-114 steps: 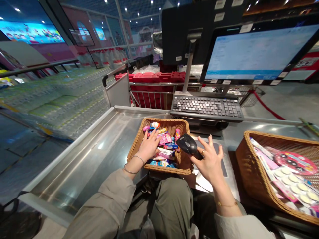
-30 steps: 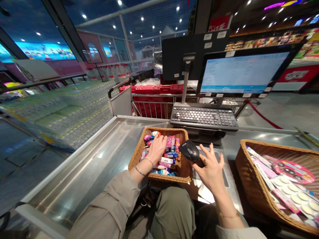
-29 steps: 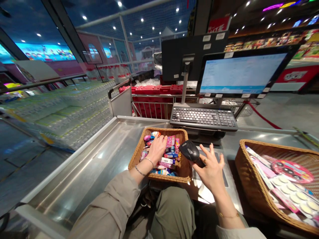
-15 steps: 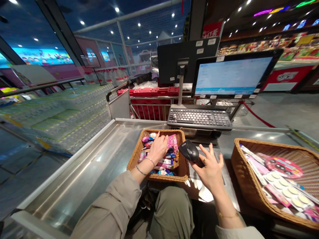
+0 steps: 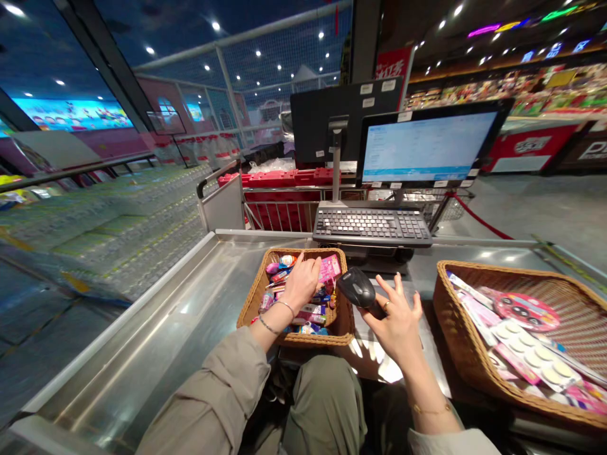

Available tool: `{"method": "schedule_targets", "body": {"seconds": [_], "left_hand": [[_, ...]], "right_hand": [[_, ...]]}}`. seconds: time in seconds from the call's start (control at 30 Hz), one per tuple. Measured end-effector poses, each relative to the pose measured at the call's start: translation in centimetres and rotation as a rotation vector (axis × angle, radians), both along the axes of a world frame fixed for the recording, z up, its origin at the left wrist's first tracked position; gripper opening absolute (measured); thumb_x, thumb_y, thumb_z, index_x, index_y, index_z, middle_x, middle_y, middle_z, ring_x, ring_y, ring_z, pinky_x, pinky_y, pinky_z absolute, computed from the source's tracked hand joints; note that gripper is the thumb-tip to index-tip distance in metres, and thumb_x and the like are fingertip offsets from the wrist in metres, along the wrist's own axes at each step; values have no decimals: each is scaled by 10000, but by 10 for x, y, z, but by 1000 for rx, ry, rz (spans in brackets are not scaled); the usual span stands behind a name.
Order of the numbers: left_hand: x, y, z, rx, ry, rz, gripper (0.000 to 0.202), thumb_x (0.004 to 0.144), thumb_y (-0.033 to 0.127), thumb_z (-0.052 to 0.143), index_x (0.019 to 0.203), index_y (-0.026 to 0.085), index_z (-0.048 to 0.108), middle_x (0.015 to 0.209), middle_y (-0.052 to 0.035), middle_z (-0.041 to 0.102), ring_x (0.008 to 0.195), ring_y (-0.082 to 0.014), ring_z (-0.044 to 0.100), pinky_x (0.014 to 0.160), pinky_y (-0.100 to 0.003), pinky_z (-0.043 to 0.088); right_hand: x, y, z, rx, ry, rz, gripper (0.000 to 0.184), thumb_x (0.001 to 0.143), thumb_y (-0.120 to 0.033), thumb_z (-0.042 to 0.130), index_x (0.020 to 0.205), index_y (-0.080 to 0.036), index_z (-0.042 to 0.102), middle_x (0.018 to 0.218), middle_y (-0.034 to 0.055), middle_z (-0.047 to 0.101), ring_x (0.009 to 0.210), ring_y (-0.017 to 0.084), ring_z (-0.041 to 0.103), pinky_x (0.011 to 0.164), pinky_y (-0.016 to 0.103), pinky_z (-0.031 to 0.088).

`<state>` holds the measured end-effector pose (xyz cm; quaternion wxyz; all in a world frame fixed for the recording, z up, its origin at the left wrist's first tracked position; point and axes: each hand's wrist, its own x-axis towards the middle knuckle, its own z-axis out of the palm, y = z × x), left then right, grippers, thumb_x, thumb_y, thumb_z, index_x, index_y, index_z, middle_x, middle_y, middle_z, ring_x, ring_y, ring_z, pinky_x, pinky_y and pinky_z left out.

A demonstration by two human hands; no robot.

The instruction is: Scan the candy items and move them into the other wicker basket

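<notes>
Holding black scanner (image 5: 356,287) in spread-fingered right hand (image 5: 396,319), beside wicker basket (image 5: 308,340); resting left hand (image 5: 302,283) against pink packet (image 5: 329,268) inside basket, unable to tell whether gripping. Might drop scanner through seemingly loose hold.

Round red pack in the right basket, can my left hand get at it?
Probably not easily: the right hand and scanner are between the left hand and the round red pack.
</notes>
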<state>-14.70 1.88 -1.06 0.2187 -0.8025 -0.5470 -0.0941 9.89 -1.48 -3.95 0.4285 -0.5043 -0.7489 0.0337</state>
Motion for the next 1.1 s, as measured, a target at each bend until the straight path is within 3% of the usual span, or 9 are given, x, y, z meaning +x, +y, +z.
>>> {"method": "schedule_targets", "body": {"seconds": [0.3, 0.7, 1.1], "left_hand": [[5, 5, 5, 101, -39, -79, 524, 902, 226, 632, 1356, 40, 449, 1141, -171, 666, 1083, -265, 649, 1126, -552, 414], [5, 5, 30, 225, -119, -142, 573, 936, 318, 598, 1417, 79, 399, 1153, -161, 683, 1064, -261, 669, 1160, -566, 385], [25, 18, 23, 236, -151, -239, 627, 930, 385, 628, 1413, 61, 393, 1187, -182, 678, 1111, -272, 666, 1177, -552, 381]], "right_hand": [[2, -2, 0, 15, 12, 1, 255, 847, -396, 613, 1013, -246, 735, 1400, 112, 611, 1470, 407, 329, 1096, 778, 153], [2, -5, 12, 42, 37, 2, 238, 852, -394, 632, 1006, -239, 725, 1419, 108, 595, 1479, 402, 313, 1109, 777, 142], [10, -6, 16, 70, 49, -24, 202, 834, -376, 646, 962, -238, 719, 1403, 102, 609, 1463, 405, 345, 1098, 791, 153]]}}
